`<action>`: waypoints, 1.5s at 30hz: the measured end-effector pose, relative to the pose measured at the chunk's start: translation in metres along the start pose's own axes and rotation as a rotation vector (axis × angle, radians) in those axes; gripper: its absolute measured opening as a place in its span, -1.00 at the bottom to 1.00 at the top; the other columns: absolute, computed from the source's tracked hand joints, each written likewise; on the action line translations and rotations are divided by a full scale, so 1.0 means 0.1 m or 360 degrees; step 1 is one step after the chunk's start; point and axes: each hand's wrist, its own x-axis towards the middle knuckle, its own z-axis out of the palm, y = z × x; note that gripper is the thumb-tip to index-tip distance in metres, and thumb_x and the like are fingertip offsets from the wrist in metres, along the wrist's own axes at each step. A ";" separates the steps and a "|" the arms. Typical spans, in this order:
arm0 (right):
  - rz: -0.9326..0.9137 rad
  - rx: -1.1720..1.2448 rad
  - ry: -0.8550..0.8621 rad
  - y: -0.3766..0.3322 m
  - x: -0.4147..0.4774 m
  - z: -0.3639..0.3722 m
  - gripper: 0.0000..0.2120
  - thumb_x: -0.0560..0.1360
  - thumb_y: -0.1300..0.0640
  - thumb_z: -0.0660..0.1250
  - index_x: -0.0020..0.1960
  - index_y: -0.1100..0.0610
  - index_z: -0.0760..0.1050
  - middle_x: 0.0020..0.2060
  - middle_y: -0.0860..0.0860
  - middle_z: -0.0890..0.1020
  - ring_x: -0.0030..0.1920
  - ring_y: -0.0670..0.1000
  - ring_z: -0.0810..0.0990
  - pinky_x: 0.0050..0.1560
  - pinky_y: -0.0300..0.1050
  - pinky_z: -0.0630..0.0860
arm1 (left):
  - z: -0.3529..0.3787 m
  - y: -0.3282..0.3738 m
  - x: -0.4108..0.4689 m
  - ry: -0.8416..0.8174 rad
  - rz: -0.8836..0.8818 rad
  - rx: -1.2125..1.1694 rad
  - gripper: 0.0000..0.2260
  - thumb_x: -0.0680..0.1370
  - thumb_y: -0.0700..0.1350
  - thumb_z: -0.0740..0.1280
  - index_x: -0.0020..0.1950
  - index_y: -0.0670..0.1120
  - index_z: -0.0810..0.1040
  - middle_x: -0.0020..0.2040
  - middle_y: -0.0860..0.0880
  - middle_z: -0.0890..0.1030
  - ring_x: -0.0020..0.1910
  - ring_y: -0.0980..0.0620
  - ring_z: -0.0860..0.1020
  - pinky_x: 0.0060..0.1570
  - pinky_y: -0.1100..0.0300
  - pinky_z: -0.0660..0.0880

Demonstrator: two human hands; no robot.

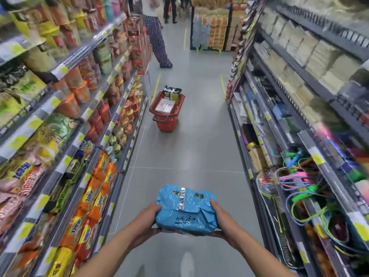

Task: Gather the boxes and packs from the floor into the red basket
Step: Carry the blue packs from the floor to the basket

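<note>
- You are holding a crinkled blue pack (185, 210) with dark print and a silver strip.
- Your left grip (148, 216) and right grip (220, 216) are clasping its ends.

The blue pack (186, 210) at lower centre is wrapped in thin, crinkled plastic film, glossy, with 1 strip of shiny silver tape across its top. The red basket (167, 118) in mid-frame looks like smooth moulded plastic. The white boxes (164, 105) in it seem matt card, and the dark packs (173, 92) behind them glossy foil. The grey floor (191, 152) is smooth tile with a dull sheen. The shelves (311, 81) at right look like dark painted metal.
</note>
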 end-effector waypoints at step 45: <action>0.0136 -0.0065 0.0194 -7.23 7.05 0.80 -0.64 0.71 -0.14 0.13 0.16 0.04 0.62 -0.13 -0.07 0.78 -0.15 -0.02 0.78 -0.30 -0.12 0.65 | -1.01 7.14 6.59 0.0194 0.0018 0.0157 -0.76 0.73 -0.12 0.14 0.34 0.02 0.52 0.05 0.01 0.75 -0.03 0.05 0.73 -0.23 0.17 0.64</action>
